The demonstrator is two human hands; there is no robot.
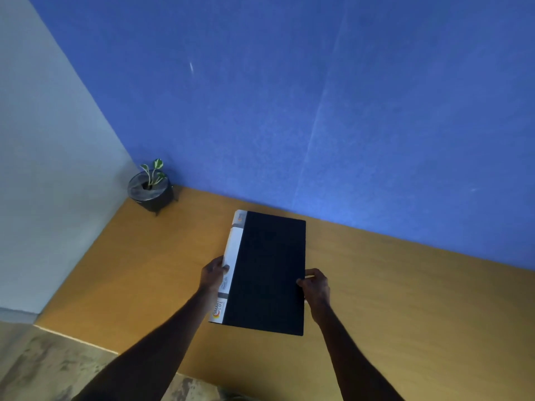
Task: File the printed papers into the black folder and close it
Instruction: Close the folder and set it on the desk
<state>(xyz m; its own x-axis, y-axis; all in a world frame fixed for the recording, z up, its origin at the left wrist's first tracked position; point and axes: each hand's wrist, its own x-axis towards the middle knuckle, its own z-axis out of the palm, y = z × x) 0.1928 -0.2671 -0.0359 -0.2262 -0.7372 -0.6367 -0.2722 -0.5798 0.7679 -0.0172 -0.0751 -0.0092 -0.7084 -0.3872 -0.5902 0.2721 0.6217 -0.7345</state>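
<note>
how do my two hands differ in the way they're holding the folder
The left hand grips the folder at its white spine edge; the right hand grips the opposite, black open edge. The left hand sits slightly farther up the folder than the right hand. The left thumb lies on the white spine strip; the right hand's fingers pinch the black cover. Both hold the closed folder around mid-length.

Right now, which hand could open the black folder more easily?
Probably the right hand: it grips the black folder at its free edge, where the cover would lift. The left hand holds the white spine side, which likely just hinges.
</note>
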